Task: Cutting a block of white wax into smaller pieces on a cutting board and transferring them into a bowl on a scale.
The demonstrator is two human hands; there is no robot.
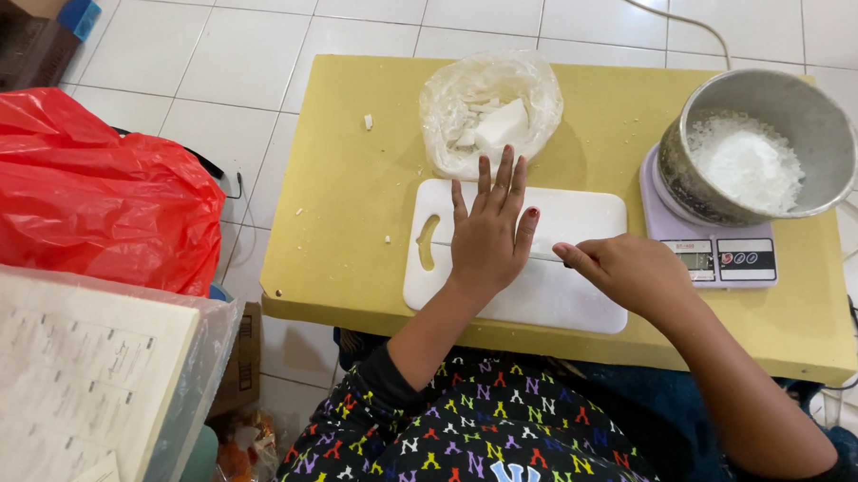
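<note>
A person sits at a low yellow table. Their left hand lies flat, fingers spread, pressing on a white cutting board, likely steadying something beneath it that I cannot make out. Their right hand is curled closed at the board's middle, seemingly gripping a thin blade, though that is unclear. Behind the board sits an open plastic bag of white chunks. To the right, a metal pot of white crumbled pieces rests on a digital kitchen scale.
</note>
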